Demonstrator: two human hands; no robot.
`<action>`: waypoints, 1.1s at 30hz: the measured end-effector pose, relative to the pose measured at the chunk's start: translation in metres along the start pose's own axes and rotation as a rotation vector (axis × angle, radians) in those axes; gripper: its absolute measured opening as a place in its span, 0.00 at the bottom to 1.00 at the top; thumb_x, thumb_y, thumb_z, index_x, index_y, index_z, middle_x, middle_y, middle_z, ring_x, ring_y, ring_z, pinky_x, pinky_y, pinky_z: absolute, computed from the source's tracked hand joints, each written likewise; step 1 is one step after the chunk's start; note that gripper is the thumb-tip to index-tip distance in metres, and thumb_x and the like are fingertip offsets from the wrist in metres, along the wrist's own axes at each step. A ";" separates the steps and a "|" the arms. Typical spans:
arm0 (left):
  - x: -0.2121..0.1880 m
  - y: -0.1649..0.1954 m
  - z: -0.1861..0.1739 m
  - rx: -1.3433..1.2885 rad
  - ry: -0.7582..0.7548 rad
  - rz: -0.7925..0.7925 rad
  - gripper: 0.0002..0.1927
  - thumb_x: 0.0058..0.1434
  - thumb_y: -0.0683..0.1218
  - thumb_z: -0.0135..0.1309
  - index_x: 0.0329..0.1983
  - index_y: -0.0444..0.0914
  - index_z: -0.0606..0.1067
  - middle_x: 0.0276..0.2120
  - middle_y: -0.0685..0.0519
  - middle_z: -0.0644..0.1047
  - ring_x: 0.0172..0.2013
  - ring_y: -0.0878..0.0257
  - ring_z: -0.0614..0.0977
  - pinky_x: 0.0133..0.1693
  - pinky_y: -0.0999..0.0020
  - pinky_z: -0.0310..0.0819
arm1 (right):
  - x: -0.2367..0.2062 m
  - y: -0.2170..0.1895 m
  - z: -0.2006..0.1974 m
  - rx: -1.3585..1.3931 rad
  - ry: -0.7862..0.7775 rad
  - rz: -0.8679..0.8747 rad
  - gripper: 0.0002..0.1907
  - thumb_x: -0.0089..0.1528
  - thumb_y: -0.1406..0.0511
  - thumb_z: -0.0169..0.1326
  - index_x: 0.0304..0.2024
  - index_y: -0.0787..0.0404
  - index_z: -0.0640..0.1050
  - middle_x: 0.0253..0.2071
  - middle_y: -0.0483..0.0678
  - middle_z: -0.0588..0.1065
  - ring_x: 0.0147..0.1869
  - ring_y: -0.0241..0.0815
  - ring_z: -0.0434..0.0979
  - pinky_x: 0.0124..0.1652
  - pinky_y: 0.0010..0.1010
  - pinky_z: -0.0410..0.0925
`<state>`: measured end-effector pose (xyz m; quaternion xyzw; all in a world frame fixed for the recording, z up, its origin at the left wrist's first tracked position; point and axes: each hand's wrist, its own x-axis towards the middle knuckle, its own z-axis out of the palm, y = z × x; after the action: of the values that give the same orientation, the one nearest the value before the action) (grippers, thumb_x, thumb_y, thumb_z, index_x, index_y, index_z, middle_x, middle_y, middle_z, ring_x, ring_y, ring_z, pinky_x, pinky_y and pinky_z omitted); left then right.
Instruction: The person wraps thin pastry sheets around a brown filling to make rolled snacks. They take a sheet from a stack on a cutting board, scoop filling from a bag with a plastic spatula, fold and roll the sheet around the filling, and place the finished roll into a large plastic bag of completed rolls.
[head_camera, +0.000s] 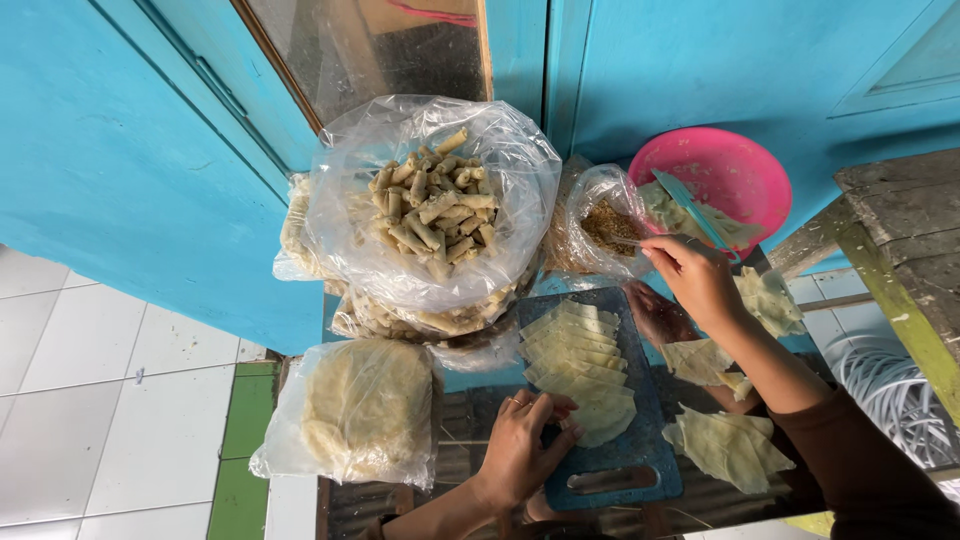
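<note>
The left hand (520, 445) rests at the near end of a blue cutting board (640, 455), its fingers curled and pinched on the edge of the nearest thin dough wrapper (603, 415). That wrapper closes a row of overlapping wrappers (573, 345) laid along the board; the row's long axis runs away from the person toward the blue wall, so the next sheets lie straight ahead of the left hand's fingertips, which are far nearer to them than the other hand. The right hand (695, 280) is held out past the far right corner of the board, fingers drawn together around a slim utensil whose tip is at the mouth of a small clear bag of brown crumbly filling (608, 225); the exact grip I cannot tell. Behind it stands a pink bowl (745, 165) with more wrappers. A big clear bag of finished rolls (435, 205) sits left of the filling, and a bagged stack of round sheets (365, 405) lies left of the board. Loose cut wrappers (725, 445) lie to the right.
</note>
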<state>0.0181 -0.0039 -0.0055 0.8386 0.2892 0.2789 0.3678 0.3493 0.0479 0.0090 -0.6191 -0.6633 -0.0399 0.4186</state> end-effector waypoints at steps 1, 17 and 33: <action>0.000 0.000 -0.001 0.002 -0.002 -0.008 0.13 0.62 0.47 0.62 0.47 0.39 0.76 0.35 0.53 0.81 0.40 0.55 0.79 0.46 0.59 0.69 | 0.000 0.001 0.002 0.001 -0.006 0.023 0.07 0.65 0.69 0.60 0.46 0.63 0.81 0.37 0.54 0.80 0.35 0.45 0.81 0.35 0.32 0.71; 0.001 0.000 -0.007 -0.040 -0.080 -0.044 0.12 0.65 0.48 0.59 0.49 0.40 0.75 0.35 0.52 0.81 0.41 0.56 0.78 0.48 0.60 0.68 | 0.003 0.012 -0.004 0.358 0.049 0.253 0.09 0.67 0.74 0.56 0.50 0.69 0.81 0.43 0.52 0.82 0.46 0.37 0.84 0.44 0.27 0.78; 0.002 -0.007 0.007 0.014 0.015 0.018 0.26 0.60 0.48 0.64 0.58 0.38 0.69 0.37 0.52 0.78 0.43 0.54 0.78 0.48 0.57 0.68 | -0.125 -0.043 -0.067 0.714 -0.014 0.667 0.11 0.66 0.72 0.56 0.50 0.72 0.80 0.46 0.54 0.81 0.47 0.43 0.84 0.49 0.31 0.78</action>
<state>0.0225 -0.0017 -0.0141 0.8418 0.2864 0.2862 0.3571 0.3322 -0.0985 -0.0033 -0.6158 -0.4039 0.3304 0.5903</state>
